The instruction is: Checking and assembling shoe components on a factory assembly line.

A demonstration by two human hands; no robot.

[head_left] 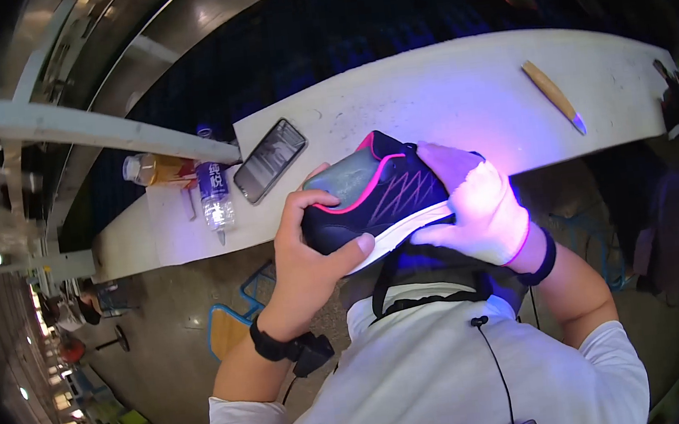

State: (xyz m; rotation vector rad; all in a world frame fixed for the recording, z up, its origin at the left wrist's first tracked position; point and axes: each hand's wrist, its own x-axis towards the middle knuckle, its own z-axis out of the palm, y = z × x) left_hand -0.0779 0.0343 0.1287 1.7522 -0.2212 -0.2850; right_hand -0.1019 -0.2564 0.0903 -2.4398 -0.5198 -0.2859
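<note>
A dark sneaker point(408, 192) with pink trim, criss-cross lines on its side and a white sole is held up over the near edge of the white bench. Bare fingers of my left hand point(302, 253) wrap its left end, the thumb pressing on the sole edge and a fingertip at the grey collar opening. My right hand point(489, 213), in what looks like a white glove, is closed around the other end, its thumb along the sole. Purple light falls on this hand. The shoe's underside and some fingers are hidden.
On the white bench point(426, 95) lie a phone point(270, 160), a clear bottle point(215, 196) and a wooden-handled tool point(550, 93). A bottle of amber liquid point(160, 170) is at the left, near a pale metal bar point(99, 130). Below stands a blue-framed stool point(229, 329).
</note>
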